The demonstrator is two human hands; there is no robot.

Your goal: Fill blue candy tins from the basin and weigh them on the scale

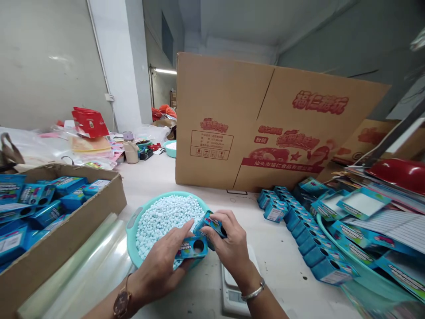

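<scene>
My left hand [165,258] is closed around a small blue candy box [191,247] with a round hole near one end. In my right hand [229,235] is a second blue candy box [208,225], tilted and touching the first one. Both boxes are over the right side of a turquoise basin [132,237] heaped with pale blue and white candy pellets [166,217]. Whether pellets are inside the boxes cannot be seen. Partly under my right forearm lies a white kitchen scale [230,296].
A cardboard carton [109,195] of blue boxes stands left, beside rolled clear film [89,270]. Rows of small blue boxes [307,248] line the right, next to a basin [361,270] of flattened boxes. A big cardboard sheet [229,102] stands behind.
</scene>
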